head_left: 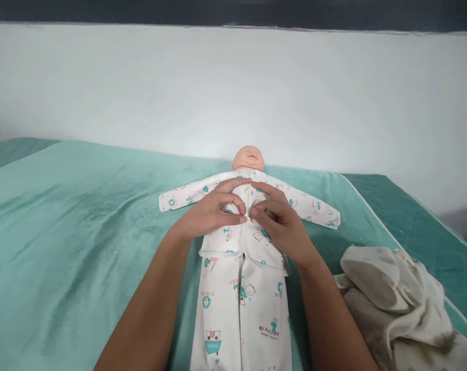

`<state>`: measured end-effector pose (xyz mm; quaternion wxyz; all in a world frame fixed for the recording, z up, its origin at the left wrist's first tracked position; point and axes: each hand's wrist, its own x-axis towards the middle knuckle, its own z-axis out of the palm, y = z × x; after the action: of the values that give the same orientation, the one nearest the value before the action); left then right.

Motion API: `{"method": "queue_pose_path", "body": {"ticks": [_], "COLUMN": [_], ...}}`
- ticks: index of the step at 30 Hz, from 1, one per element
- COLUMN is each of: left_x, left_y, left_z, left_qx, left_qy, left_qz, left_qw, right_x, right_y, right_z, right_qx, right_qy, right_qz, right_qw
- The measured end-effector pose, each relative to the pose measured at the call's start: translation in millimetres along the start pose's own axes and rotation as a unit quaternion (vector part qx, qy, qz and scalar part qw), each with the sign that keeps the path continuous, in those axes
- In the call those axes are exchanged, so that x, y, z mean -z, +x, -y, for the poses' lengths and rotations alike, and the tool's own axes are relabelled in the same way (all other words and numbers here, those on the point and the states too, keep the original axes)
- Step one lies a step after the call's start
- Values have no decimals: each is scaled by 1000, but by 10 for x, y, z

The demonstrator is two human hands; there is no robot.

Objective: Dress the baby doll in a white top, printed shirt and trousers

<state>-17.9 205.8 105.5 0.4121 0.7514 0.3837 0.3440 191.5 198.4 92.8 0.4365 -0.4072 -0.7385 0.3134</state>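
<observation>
A baby doll [250,156] lies on its back, dressed in a white printed top [223,239] with the sleeves spread to both sides. White printed pants [264,309] cover its legs, their upper end under the top's hem. My left hand [214,208] pinches the left front edge of the top at mid-chest. Opposite it, my right hand [278,216] pinches the right front edge. Between the thumbs shows a small pale button [248,219]. Whether it sits through its hole, I cannot tell. The doll's hands are hidden in the sleeves.
A crumpled heap of whitish cloth [403,304] lies at the right, near my right forearm. Under everything spreads a green plush blanket [82,232] with folds at the left. A white wall [218,87] stands close behind the doll's head.
</observation>
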Motion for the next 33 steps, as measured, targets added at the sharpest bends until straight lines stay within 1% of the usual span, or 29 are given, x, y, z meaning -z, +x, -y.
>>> {"method": "queue_pose_path", "body": {"ticks": [7,13,17,19,24,29,33], "left_x": [11,-6,-11,-9,6,38,60], "left_y": [-10,-9,11,15,1,-8,-12], "left_z": [-23,-27,14,38,33,-8,16], "left_qx": [1,-8,-5,-9,-6,-2,-13], "left_qy": [0,-4,-7,-11,0,-1,0], "left_qz": [6,-6,-27,-27,-13,23,42], "left_qw": [1000,1000,1000,1000,1000,1000,999], "right_x": [32,56,67,67,64,66,59], "right_y": [-13,-21,-15,-11,-11,-12,-12], "right_z": [9,-36,-56,-61,-65,-50,-28], "right_qx": [12,23,44,54,60,61,51], "right_qy": [-1,3,1,-5,-15,-21,-18], "right_qz": [16,29,55,66,69,74,69], "right_qw": [1000,999,998,996,996,995,996]}}
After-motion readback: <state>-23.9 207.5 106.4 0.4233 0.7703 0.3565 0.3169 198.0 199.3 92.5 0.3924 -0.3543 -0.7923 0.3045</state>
